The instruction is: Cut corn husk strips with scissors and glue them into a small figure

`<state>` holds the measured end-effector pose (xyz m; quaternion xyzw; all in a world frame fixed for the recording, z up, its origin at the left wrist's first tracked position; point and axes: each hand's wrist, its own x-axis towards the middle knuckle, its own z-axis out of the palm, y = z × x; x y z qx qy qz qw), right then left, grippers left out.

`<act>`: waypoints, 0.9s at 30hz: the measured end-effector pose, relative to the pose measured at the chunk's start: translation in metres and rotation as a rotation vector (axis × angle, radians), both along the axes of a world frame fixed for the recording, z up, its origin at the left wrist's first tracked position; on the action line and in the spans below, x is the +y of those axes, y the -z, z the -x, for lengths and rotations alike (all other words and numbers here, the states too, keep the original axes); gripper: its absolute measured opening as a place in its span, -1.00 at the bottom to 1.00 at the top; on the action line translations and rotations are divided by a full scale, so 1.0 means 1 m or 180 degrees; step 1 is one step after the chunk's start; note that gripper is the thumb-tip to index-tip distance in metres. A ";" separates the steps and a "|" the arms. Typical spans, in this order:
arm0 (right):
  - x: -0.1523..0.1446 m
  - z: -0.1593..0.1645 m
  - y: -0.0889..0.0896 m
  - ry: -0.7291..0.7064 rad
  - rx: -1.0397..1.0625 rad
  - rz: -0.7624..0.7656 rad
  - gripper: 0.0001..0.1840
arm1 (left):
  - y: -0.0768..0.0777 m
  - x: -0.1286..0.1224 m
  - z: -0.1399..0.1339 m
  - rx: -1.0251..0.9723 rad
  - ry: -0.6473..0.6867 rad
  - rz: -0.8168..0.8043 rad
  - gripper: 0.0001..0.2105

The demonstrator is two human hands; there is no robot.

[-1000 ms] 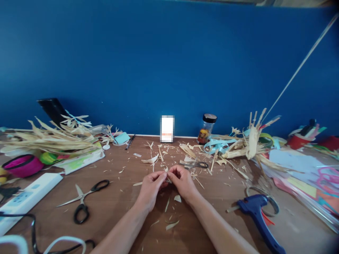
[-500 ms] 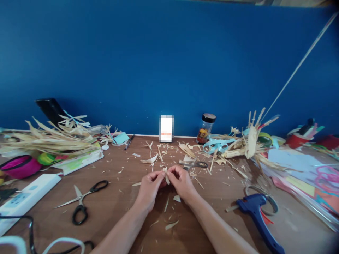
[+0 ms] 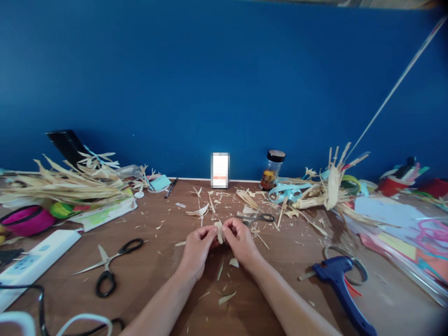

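A small pale strip of dried corn husk (image 3: 219,232) is held up between my two hands above the middle of the table. My left hand (image 3: 198,249) pinches its left side with thumb and forefinger. On the other side, the fingertips of my right hand (image 3: 241,242) are closed against its right edge. Just beyond my right hand lies a dark-handled pair of scissors (image 3: 261,217), partly among husk scraps. Loose husk pieces, such as a curled scrap (image 3: 227,297), are scattered below and around the hands.
Open black-handled scissors (image 3: 106,266) and a white power strip (image 3: 40,254) lie left. A blue glue gun (image 3: 338,275) rests right, beside a tape roll (image 3: 362,270). Behind stand a lidded jar (image 3: 269,172) and a blurred white phone-like rectangle (image 3: 220,170). Husk bundles (image 3: 80,182) flank the workspace.
The husk strip has turned slightly, so more of its face shows between the fingertips. My right fingers have shifted slightly; the tools around have not moved.
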<state>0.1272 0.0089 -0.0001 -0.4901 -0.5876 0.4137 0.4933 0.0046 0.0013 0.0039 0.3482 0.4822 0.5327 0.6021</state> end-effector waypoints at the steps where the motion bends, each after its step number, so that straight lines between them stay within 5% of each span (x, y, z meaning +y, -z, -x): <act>1: 0.001 0.000 0.001 0.0009 0.0055 0.0031 -0.84 | 0.000 0.000 0.000 -0.0017 -0.0013 0.0019 -0.71; 17: 0.004 -0.002 0.006 0.0122 0.0473 0.0062 -0.81 | 0.001 0.000 0.001 0.0130 -0.0133 -0.0028 -0.69; 20: 0.004 -0.003 0.005 0.0225 0.0289 -0.0061 -0.95 | 0.000 0.000 0.000 0.0216 -0.0130 -0.0093 -0.69; 27: -0.002 0.000 -0.008 0.0057 -0.0029 -0.0103 -0.86 | 0.001 0.000 0.003 0.0792 -0.0087 -0.0524 -0.72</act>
